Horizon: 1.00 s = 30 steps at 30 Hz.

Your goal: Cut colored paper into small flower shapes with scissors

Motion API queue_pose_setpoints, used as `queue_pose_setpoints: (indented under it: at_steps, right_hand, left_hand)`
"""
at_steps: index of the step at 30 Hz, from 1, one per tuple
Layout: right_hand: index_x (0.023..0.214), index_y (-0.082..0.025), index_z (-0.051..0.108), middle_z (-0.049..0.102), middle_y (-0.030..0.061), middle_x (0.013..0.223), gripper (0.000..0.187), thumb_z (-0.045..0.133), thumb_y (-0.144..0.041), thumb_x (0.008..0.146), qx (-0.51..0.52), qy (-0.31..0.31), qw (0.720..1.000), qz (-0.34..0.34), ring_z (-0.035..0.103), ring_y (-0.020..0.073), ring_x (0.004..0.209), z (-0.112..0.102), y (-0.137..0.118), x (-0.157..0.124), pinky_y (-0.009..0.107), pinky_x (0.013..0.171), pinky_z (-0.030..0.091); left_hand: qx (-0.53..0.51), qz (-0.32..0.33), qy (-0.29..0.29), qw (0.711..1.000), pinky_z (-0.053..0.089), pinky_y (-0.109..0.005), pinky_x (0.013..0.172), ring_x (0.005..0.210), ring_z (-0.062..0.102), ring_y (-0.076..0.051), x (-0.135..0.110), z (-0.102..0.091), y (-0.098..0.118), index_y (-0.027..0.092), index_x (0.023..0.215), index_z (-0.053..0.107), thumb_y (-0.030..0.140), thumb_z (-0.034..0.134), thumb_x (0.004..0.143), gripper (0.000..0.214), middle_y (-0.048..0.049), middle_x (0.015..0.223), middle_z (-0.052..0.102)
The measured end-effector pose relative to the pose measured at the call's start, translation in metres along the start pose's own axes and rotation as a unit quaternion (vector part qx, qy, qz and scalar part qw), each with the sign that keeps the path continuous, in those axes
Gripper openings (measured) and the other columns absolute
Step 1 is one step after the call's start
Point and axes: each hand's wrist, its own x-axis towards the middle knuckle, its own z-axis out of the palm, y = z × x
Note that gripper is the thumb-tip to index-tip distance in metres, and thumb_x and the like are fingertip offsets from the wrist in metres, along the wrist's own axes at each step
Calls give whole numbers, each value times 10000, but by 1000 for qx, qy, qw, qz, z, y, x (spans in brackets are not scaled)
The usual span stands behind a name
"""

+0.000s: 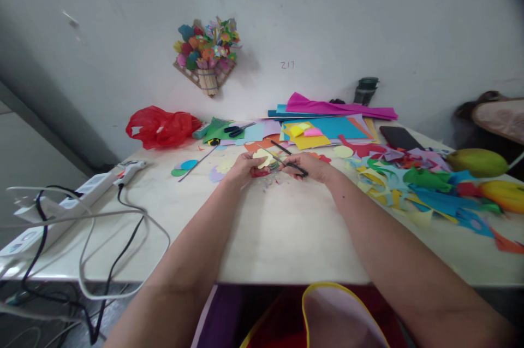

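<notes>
My left hand (pixel 242 169) is closed on a small pale yellow paper cutout (pixel 264 158), held just above the white table (pixel 278 228). My right hand (pixel 311 167) grips black-handled scissors (pixel 289 161) whose blades point left and up toward the cutout and touch its edge. Small paper snippets (pixel 268 181) lie on the table under both hands.
Coloured paper sheets (pixel 323 127) and a second pair of scissors (pixel 236 130) lie at the back. Paper scraps (pixel 426 189) cover the right side, with a dark phone (pixel 399 137). A red plastic bag (pixel 161 127) sits back left; a power strip (pixel 57 208) and cables (pixel 123 249) at left.
</notes>
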Motion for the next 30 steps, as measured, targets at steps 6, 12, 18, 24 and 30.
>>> queue_pose_setpoints:
  at_steps: [6,12,18,24,30]
  right_hand:
    - [797,-131,660,482,-40,496,192,648,-299,705,20,-7,1000,7,398,73,414,-3,5,2,217,406,311]
    - [797,-132,657,483,-39,516,219,682,-329,703,-1,1,1000,-5,391,64,420,-1,2,1,212,399,297]
    - [783,-136,645,478,-44,515,274,705,-390,699,-2,1,1000,-11,388,64,415,-2,1,0,217,396,295]
    - [729,-140,619,440,-52,490,208,684,-333,690,42,5,999,3,375,67,414,1,-5,-2,219,396,301]
    - [667,-153,580,408,-62,489,203,705,-312,688,19,16,1000,1,353,58,414,6,-10,-3,213,393,275]
  left_hand:
    - [-8,20,0,1000,534,-279,579,602,660,-178,0,1,1,80,755,666,230,819,596,267,-103,727,705]
    - [-4,34,32,999,474,-242,506,482,558,-117,2,-2,-2,118,560,586,182,821,559,243,-21,527,593]
    - [-3,18,9,1000,493,-256,509,487,581,-133,-3,4,2,118,540,558,188,834,549,285,-26,523,596]
    - [0,2,0,1000,543,-304,559,552,649,-183,-5,6,4,112,639,610,170,807,577,214,-70,624,680]
    - [9,-24,20,999,570,-318,573,545,663,-185,-8,9,6,124,632,586,142,766,604,183,-66,631,686]
